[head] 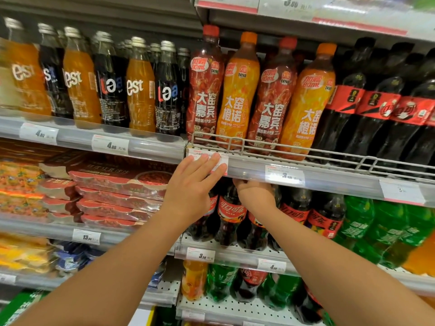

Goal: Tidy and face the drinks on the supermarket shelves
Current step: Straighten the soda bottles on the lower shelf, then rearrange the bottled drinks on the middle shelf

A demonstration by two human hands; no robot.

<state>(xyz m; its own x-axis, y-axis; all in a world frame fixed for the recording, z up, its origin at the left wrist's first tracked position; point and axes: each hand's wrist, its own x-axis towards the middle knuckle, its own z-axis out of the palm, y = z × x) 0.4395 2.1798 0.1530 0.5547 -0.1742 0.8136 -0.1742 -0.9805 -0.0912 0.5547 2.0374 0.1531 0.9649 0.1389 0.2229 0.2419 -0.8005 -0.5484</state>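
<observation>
Two bare forearms are seen reaching up from the bottom of the frame toward supermarket shelves packed with drinks. The left hand (191, 184) is spread flat, its straight fingers laid against the white paper price label (220, 162) on the grey plastic shelf edge rail (329, 177) at the centre of the frame. The right hand (255, 192) is placed just beside it, to the right and slightly lower, under the same rail; its fingers are curled upward behind the rail edge, and whether anything is gripped cannot be told.

Directly above the hands, four tall plastic bottles are stood upright behind a grey wire shelf guard (235, 143), long axes vertical with a slight lean from the wide lens. From left to right, these are a dark red bottle with a red cap (204, 85), an orange bottle with an orange cap (239, 90), a second dark red bottle (273, 95) and a second orange bottle (306, 102). All four labels are turned forward.

Just below the hands, dark cola bottles with red labels (231, 212) are stood upright, labels outward. Green plastic bottles (357, 222) are set at lower right. At upper left, glass bottles with silver caps (141, 88) are lined up.
</observation>
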